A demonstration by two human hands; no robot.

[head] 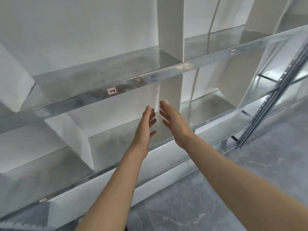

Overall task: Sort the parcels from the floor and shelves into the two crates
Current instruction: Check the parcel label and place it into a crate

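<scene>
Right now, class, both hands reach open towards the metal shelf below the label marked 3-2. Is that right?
One slip: the label reads 1-2, not 3-2, as the head view shows. The left hand and right hand do both reach open towards the metal shelf below it.

My left hand [145, 129] and right hand [175, 125] are bare. My forearms [116, 180] are bare too, as far as shows

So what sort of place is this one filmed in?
Most likely a storeroom or small warehouse: long galvanised metal shelving with a handwritten bay label reading "1-2" on its front edge, a perforated steel upright, and a grey stone-look floor.
</scene>
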